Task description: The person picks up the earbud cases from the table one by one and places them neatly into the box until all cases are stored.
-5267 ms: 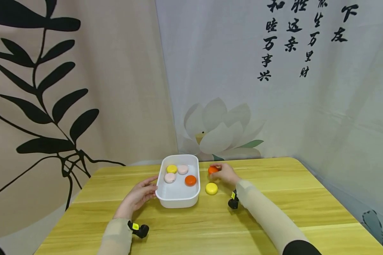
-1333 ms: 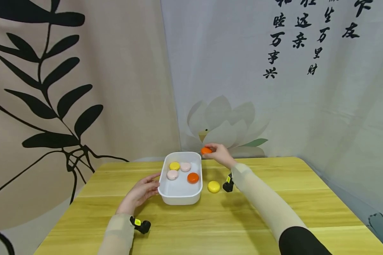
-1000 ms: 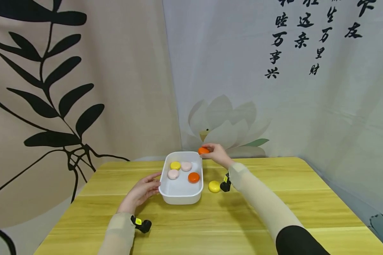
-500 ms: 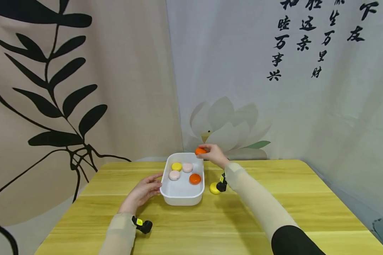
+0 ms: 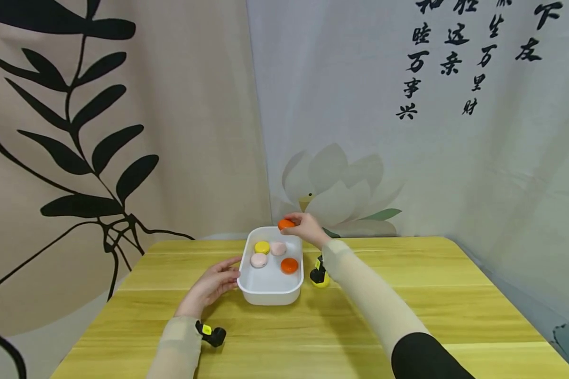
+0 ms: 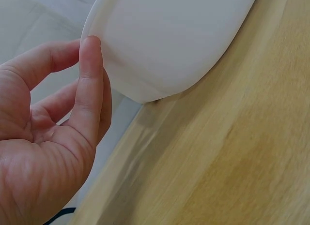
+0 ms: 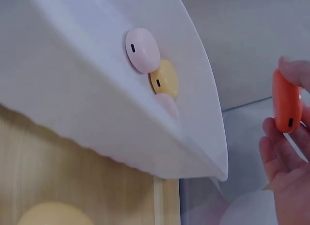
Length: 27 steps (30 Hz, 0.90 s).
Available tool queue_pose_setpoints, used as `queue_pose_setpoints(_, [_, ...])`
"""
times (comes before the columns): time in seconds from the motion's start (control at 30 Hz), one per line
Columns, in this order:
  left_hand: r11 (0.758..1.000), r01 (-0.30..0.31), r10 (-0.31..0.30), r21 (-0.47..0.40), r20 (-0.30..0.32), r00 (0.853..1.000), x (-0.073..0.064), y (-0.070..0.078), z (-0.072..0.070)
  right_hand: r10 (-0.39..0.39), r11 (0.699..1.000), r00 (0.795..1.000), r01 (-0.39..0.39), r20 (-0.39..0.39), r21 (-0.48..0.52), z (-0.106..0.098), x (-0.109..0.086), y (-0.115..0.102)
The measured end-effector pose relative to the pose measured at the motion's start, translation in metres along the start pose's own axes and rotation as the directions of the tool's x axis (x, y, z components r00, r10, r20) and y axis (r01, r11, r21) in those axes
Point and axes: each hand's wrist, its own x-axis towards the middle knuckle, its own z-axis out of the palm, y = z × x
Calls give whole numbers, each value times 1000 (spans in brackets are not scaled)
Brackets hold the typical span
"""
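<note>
My right hand (image 5: 308, 230) pinches an orange disc (image 5: 285, 225) above the far right corner of a white box (image 5: 270, 299). The disc is round and smooth; the right wrist view shows a small dark slot in its edge. My left hand (image 5: 211, 287) touches the box's left wall from outside, fingertips right at the rim in the left wrist view. Inside the box lie a yellow disc (image 5: 262, 247), two pale pink discs (image 5: 258, 260) and another orange disc (image 5: 289, 265). A second yellow disc (image 5: 320, 283) rests on the table, partly hidden by the right wrist camera.
The wooden table (image 5: 265, 342) carries the box near its far edge. Behind it hangs a pale curtain (image 5: 204, 131) with printed leaves, a flower and writing. A black wrist camera (image 5: 214, 337) sits below my left hand.
My right hand has lifted the orange disc from the table beside the box and carried it left over the far rim. The left hand stays at the box.
</note>
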Motion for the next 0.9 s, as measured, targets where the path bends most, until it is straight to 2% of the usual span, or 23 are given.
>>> queue_pose_setpoints(0.67, [1000, 4, -4, -9, -12, 1000, 0, -3, -2, -16, 999, 999, 17, 47, -28, 21, 7, -5])
queue_pose_setpoints(0.9, [1000, 5, -5, -4, -8, 1000, 1, -2, -3, 9, 996, 997, -3, 72, -86, 27, 10, -1])
